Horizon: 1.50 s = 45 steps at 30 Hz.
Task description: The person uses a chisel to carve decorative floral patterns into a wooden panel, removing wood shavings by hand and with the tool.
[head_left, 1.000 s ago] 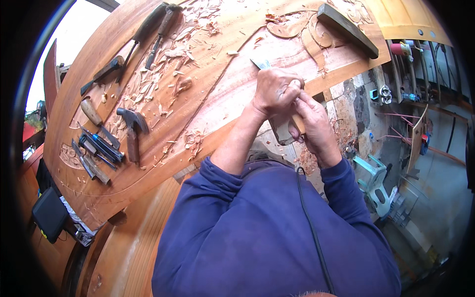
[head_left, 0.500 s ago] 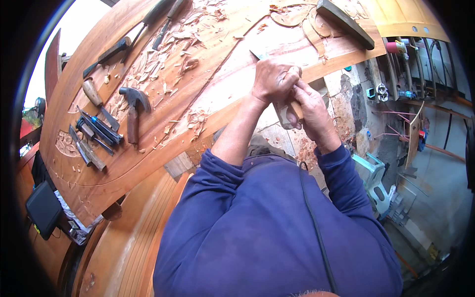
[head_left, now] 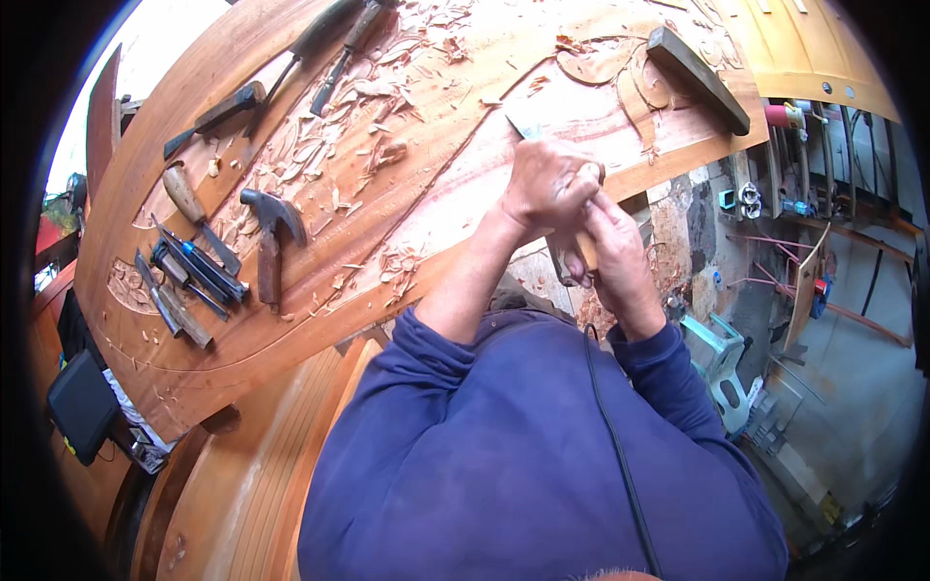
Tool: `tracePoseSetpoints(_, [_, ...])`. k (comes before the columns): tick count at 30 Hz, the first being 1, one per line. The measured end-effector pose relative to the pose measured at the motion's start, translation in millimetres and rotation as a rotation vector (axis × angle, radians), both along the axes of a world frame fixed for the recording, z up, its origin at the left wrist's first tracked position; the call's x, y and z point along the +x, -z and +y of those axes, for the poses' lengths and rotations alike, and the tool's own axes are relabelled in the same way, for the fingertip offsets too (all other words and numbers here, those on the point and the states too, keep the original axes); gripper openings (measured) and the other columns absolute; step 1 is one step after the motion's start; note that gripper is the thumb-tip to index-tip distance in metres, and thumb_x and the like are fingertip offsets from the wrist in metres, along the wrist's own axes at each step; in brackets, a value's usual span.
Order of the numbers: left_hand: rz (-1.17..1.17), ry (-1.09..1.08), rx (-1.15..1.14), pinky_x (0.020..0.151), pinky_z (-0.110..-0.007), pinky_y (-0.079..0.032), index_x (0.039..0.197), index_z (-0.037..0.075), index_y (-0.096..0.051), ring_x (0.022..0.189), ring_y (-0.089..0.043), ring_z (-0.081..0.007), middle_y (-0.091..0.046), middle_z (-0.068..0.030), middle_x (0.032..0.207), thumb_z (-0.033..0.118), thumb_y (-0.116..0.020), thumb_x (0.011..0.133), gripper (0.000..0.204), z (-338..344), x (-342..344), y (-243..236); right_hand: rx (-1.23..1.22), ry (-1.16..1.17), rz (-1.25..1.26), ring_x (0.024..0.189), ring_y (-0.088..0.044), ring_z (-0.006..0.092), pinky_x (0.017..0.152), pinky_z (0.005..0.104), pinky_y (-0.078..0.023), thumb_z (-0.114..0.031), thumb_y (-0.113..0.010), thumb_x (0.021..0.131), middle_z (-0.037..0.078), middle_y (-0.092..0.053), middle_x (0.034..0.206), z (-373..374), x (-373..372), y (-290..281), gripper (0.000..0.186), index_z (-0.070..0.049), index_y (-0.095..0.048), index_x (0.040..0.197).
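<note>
Both my hands grip a chisel above the near edge of the carved wooden panel [head_left: 223, 378]. My left hand [head_left: 548, 184] is closed around the front of it, and the flat metal blade [head_left: 523, 127] sticks out past the knuckles, over the pale, cut-down surface. Behind it, my right hand [head_left: 620, 254] wraps the wooden handle [head_left: 586, 250]. Most of the tool is hidden by my fingers, and whether its tip touches the wood I cannot tell. Curved outlines [head_left: 593, 66] are carved just beyond the blade.
A dark wooden block [head_left: 699, 82] rests at the panel's far right. To the left lie a hammer [head_left: 271, 242], a wooden-handled chisel [head_left: 199, 215], several blue-black carving tools [head_left: 199, 266] and curled shavings [head_left: 300, 140]. A pale green plastic stool [head_left: 722, 363] stands at right.
The view has shifted slightly, so the panel and tools appear a little lower and to the right. My hands keep their grip on the chisel, turned slightly.
</note>
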<state>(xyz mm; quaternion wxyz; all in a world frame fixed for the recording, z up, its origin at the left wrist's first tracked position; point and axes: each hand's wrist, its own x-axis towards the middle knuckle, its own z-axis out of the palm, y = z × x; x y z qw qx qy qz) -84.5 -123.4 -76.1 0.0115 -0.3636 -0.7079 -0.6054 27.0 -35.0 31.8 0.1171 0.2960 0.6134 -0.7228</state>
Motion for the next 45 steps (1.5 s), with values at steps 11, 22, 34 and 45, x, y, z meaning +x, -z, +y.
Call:
tracePoseSetpoints(11, [-0.055,-0.052,0.038,0.051,-0.042,-0.046,0.064,0.016,-0.063,0.05,-0.06,-0.0275,-0.06,-0.0093,0.058,0.033,-0.052,0.09,0.033,18.7,-30.1,0.8,0.025,-0.03,-0.02,0.054,-0.055,0.0084,0.048,0.0245,-0.042,-0.019,-0.046,0.113,0.007,-0.068,0.089,17.1,-37.1,-3.9,0.029,-0.001,-0.063,0.128])
tracePoseSetpoints(22, [-0.036,-0.135,0.017,0.055,-0.042,-0.048,0.069,0.014,-0.069,0.053,-0.061,-0.0294,-0.062,-0.0105,0.061,0.026,-0.057,0.084,0.023,36.3,-29.5,-8.8,-0.007,-0.17,-0.103,0.054,-0.053,0.0058,0.048,0.022,-0.043,-0.022,-0.053,0.113,0.003,-0.067,0.088,67.1,-50.6,-4.2,0.038,-0.005,-0.061,0.145])
tracePoseSetpoints(34, [0.097,-0.101,0.061,0.067,-0.044,-0.05,0.076,0.012,-0.067,0.07,-0.064,-0.0277,-0.063,-0.0065,0.076,0.023,-0.063,0.083,0.014,57.9,-48.8,-1.1,0.017,-0.089,-0.053,0.057,-0.053,0.0041,0.052,0.0217,-0.041,-0.017,-0.049,0.113,-0.003,-0.061,0.077,85.4,-34.0,23.1,0.043,-0.004,-0.055,0.153])
tracePoseSetpoints(45, [0.238,0.269,-0.543,0.13,-0.049,-0.031,0.16,0.021,-0.051,0.153,-0.043,-0.0402,-0.047,-0.0147,0.166,0.04,-0.068,0.096,0.07,-24.8,22.6,-20.6,0.055,0.296,0.195,0.062,-0.062,0.0095,0.051,0.0177,-0.051,-0.028,-0.057,0.112,0.011,-0.064,0.104,97.7,33.3,28.2,0.071,-0.01,-0.023,0.171])
